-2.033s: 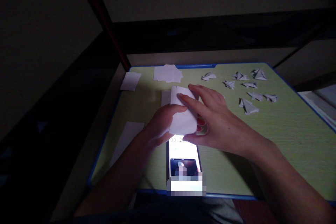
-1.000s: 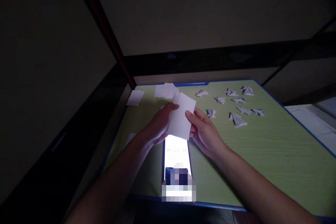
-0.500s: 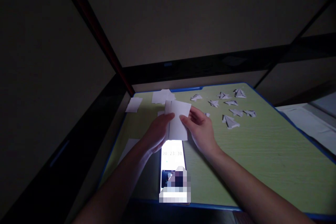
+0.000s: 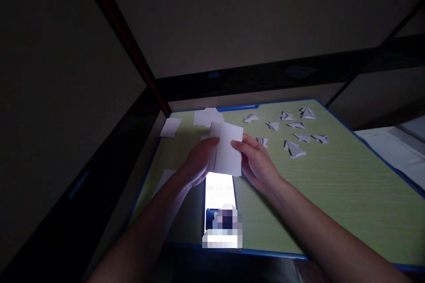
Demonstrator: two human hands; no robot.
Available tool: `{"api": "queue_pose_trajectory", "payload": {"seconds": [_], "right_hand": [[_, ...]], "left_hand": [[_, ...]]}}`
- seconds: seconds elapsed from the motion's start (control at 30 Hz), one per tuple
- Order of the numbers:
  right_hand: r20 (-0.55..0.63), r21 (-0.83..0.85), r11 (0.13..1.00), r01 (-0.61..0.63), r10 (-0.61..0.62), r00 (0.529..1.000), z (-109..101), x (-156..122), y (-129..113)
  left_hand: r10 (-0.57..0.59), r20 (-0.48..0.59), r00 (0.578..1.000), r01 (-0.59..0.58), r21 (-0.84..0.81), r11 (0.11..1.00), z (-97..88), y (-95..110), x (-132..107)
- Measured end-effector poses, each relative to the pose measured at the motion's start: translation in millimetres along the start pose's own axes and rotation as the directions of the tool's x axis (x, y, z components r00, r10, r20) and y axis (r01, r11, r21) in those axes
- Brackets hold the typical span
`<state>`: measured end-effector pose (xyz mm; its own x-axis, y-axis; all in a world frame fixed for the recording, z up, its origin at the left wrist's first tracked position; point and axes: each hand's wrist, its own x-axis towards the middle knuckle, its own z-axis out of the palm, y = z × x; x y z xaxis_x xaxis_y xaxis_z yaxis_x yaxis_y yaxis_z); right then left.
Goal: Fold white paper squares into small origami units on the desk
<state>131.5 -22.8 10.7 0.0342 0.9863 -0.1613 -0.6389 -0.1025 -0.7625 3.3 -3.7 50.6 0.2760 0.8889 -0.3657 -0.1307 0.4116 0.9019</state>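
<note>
A folded sheet of white paper (image 4: 229,150) is held up between both hands above the table, with a crease or flap edge running down its left part. My left hand (image 4: 199,159) grips its left side, the thumb lying on the front face. On the right edge, my right hand (image 4: 259,159) pinches the paper, thumb in front and fingers behind. Just below the paper lies a lit phone (image 4: 219,196) showing a running timer; part of its screen is blurred out.
The green table (image 4: 332,199) has a blue rim. Several folded paper figures (image 4: 294,149) lie at the back right. White paper sheets lie at the back, including a stack (image 4: 207,117) and a square sheet (image 4: 170,127). Another sheet (image 4: 164,181) is partly behind my left forearm.
The folded paper has tilted slightly, and my right thumb has shifted a little on its right side. The view has moved slightly. The phone timer has advanced.
</note>
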Motion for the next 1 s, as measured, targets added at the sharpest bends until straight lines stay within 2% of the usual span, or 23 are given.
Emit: {"api": "queue_pose_trajectory", "payload": {"seconds": [0.1,0.17,0.33,0.53,0.7,0.77,0.87,1.0], "right_hand": [[0.044,0.033,0.996,-0.086,0.085,0.995,2,-2,0],[0.034,0.036,0.998,-0.058,0.057,0.998,2,-2,1],[-0.012,0.025,0.999,0.030,-0.029,0.999,0,1,3],[-0.067,0.023,0.998,0.053,-0.051,0.996,-5,5,-8],[-0.079,0.012,0.998,0.062,-0.061,0.995,-9,4,-25],[-0.047,-0.021,0.998,0.062,-0.063,0.997,-10,2,-27],[0.010,-0.082,0.995,0.058,-0.057,0.998,-9,1,-23],[0.010,-0.166,0.978,0.125,-0.125,0.992,-9,2,-13]], "left_hand": [[0.042,0.095,0.995,-0.048,0.060,0.997,-2.0,0,2],[0.066,0.111,0.992,-0.078,0.111,0.991,-2.2,0,3],[0.115,0.049,0.992,-0.121,0.150,0.981,-2.0,0,4],[0.090,-0.130,0.987,-0.082,0.065,0.995,-14.1,4,0],[0.125,-0.056,0.991,-0.128,-0.068,0.989,-37.4,1,5],[0.125,-0.064,0.990,-0.130,-0.078,0.988,-41.2,0,5],[0.111,-0.092,0.990,-0.114,-0.029,0.993,-35.4,-1,3],[0.105,0.012,0.994,-0.106,0.036,0.994,-16.9,-3,2]]}}
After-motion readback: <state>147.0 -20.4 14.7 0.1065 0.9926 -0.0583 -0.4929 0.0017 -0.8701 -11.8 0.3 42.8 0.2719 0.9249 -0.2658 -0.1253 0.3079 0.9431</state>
